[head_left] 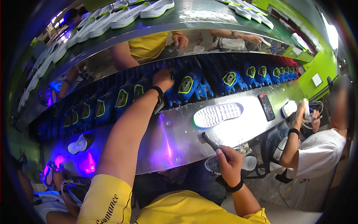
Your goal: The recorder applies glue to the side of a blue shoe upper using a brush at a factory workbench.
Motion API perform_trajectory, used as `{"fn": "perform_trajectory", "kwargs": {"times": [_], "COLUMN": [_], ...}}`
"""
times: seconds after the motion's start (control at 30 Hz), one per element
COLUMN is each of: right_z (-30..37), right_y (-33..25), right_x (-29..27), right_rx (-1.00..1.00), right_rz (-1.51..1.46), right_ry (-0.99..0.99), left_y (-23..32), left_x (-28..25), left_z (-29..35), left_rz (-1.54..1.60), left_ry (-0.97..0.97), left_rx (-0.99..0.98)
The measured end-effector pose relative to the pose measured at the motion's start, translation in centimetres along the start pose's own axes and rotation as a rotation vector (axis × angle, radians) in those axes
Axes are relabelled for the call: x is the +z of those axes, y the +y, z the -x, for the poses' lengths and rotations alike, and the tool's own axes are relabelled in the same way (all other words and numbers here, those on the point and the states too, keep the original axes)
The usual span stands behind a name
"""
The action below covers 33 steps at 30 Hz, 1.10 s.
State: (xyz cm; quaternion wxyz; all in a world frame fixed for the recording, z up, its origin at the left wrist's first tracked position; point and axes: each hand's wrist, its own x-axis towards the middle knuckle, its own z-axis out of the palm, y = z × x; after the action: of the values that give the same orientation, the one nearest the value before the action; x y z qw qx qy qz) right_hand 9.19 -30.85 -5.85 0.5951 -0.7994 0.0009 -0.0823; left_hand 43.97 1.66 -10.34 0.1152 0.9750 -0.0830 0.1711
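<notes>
My left hand (163,79) reaches far across the bench into a row of blue shoe uppers. Its fingers curl round one blue shoe upper (172,88), which is partly hidden behind the hand. Beside it on the right stands another blue shoe upper (186,85) with a yellow-green collar. Held up over the near edge of the bench, my right hand (231,164) is closed on the dark handle of a brush (211,142), bristle end pointing away to the left. Just beyond the brush, a white shoe sole (218,115) lies tread up on the metal bench.
The metal bench (149,156) runs across, with a phone (266,107) at right and a white shoe part (77,145) at left. More white soles (158,8) line the shelf above. A co-worker in white (317,149) handles a shoe at right; another person's arms show lower left.
</notes>
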Motion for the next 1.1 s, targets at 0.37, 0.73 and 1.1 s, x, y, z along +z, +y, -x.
{"fn": "perform_trajectory", "kwargs": {"times": [0.37, 0.73, 1.1], "right_z": [1.7, 3.1, 5.2], "right_y": [0.1, -1.9, -1.6], "right_x": [0.5, 0.6, 3.1], "right_rx": [0.069, 0.06, 0.067], "right_rz": [-0.068, -0.204, -0.265], "right_ry": [0.003, -0.017, -0.091], "left_y": [-14.4, -9.5, 0.0], "left_x": [-10.7, -21.3, -21.3], "left_z": [8.7, 18.5, 31.3], "left_rz": [-0.295, 0.02, 0.047], "left_ry": [-0.08, -0.107, -0.19], "left_rx": [-0.182, -0.323, -0.113]}}
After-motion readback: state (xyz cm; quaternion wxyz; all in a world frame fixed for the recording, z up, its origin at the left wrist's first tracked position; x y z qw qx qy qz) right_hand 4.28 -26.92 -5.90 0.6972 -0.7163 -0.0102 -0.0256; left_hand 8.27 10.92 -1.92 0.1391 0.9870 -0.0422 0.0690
